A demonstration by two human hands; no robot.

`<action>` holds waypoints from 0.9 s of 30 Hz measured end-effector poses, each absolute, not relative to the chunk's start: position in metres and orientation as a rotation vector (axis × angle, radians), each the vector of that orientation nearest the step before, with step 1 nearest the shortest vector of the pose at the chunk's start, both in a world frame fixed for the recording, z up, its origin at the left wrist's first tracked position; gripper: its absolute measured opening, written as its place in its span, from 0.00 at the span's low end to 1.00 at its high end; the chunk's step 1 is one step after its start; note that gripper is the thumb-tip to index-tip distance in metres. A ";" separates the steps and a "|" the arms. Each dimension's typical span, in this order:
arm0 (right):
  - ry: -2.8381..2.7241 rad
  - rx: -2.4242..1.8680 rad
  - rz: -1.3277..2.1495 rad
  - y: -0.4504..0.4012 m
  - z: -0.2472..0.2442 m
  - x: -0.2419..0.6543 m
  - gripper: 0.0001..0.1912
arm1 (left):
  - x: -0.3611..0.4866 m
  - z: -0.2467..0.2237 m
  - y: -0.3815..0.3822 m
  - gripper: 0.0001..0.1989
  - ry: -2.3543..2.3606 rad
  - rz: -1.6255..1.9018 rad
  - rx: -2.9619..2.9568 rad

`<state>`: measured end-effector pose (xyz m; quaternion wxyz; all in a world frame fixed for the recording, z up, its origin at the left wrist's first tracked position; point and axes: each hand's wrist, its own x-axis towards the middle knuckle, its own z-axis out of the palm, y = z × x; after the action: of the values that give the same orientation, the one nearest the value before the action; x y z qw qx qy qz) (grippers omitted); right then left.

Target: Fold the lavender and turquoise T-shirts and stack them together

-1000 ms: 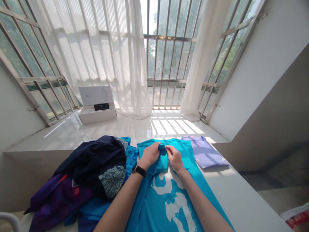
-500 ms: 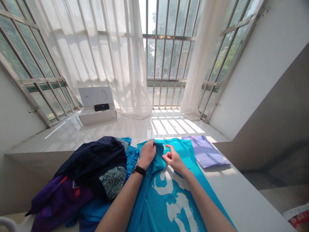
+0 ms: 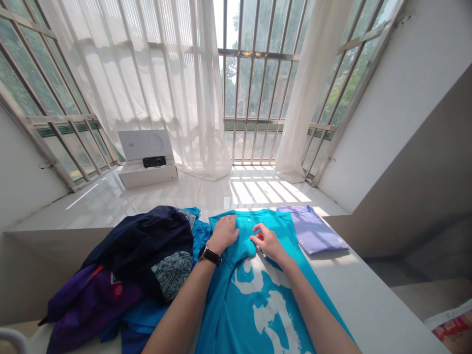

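A turquoise T-shirt [image 3: 236,285] with large white brush-like lettering lies spread on the white surface in front of me. My left hand [image 3: 224,232] rests palm down on its upper left part, fingers stretched over the cloth. A black-banded watch [image 3: 210,255] is on that wrist. To the right, my right hand [image 3: 268,242] hovers at or just above the shirt near the neckline, its index finger and thumb bent with a gap between them. Nothing shows in either hand. A soft fold of cloth lies between the two hands.
Left of the shirt is a heap of dark navy clothes [image 3: 147,241] with purple and blue garments. A folded lavender shirt [image 3: 319,231] lies at the right. An open white box [image 3: 149,177] holding a black device stands on the sill before the curtains [image 3: 199,98] and barred window.
The left hand has let go of the pinched shirt edge and flattened onto the cloth. The lifted flap now lies down, and the green label is covered. The right index finger has curled in.
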<state>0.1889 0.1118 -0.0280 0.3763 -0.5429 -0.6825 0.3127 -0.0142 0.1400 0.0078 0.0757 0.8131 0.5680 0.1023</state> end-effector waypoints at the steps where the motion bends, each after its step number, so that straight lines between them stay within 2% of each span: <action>1: -1.735 -1.391 0.786 0.112 -0.028 0.189 0.10 | -0.013 0.008 0.139 0.25 1.706 0.304 2.453; 6: -1.699 -1.380 0.795 0.113 -0.027 0.190 0.10 | -0.010 0.003 0.135 0.17 1.906 0.302 2.391; 10: -1.670 -1.379 0.743 0.115 -0.029 0.190 0.10 | -0.016 0.001 0.138 0.15 2.087 0.300 2.340; 16: -1.683 -1.420 0.651 0.117 -0.031 0.193 0.11 | -0.021 0.003 0.141 0.11 2.094 0.312 2.329; 27: -1.767 -1.481 0.566 0.118 -0.032 0.199 0.09 | -0.021 0.002 0.143 0.11 1.999 0.404 2.363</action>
<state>0.1995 0.1178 -0.0322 0.3746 -0.5784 -0.6901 0.2209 -0.0209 0.1427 0.0019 0.0099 0.7570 0.6404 0.1295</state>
